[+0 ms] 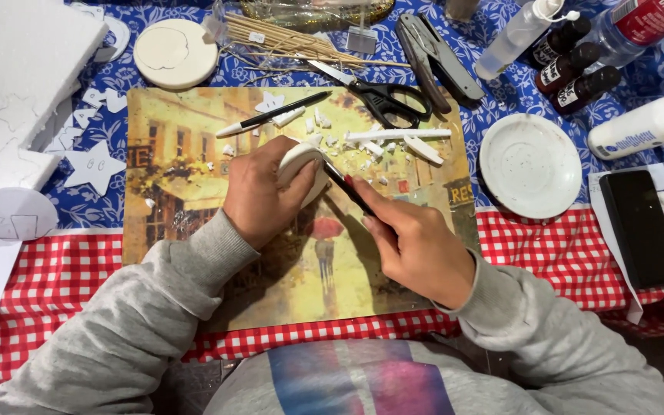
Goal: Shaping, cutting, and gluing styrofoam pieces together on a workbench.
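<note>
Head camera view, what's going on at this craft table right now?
A person in a grey sweatshirt is shaping a round white foam piece on a painted placemat. The left hand grips the foam piece, while the right hand presses a thin black-handled knife against its edge. White foam scraps lie scattered above the hands, beside black scissors and a black pen. A white saucer sits to the right.

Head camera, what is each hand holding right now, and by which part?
The left hand grips a white foam disc around its rim. The right hand holds a thin black-handled cutting tool by its handle, tip against the disc.
</note>
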